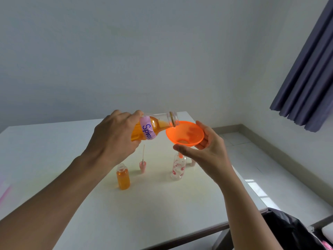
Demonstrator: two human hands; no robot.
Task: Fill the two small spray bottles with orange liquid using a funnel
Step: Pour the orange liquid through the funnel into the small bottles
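The left hand [115, 136] is closed around the base of a big bottle [155, 126], fingers wrapped over the top and thumb underneath. The bottle is tipped almost on its side, with its open mouth touching or just over the near rim of an orange funnel [184, 133]. Orange liquid fills the lower part of the bottle and runs along its side towards the neck; a pale purple label [148, 129] on it reads "Spray". The right hand [203, 150] holds the funnel from below and from the right, with the thumb along the front of the cone and the fingers curled behind its far edge. A little liquid sits at the bottom of the funnel bowl. I cannot tell whether a stream is falling from the bottle's mouth. The funnel's spout goes down into the neck of a small clear bottle [178, 167] printed with red flowers, which stands upright on the white table [54, 159] and looks nearly empty. To its left, well apart, a second small bottle [123, 176] stands upright, uncapped and filled with orange liquid. Between the two a pink spray cap [142, 164] stands on its head, tube pointing up. Another pink cap [193, 162] is partly hidden behind the right hand. A dark curtain [310, 69] hangs at the right, and a black bag [288, 231] lies beside the table's near corner.
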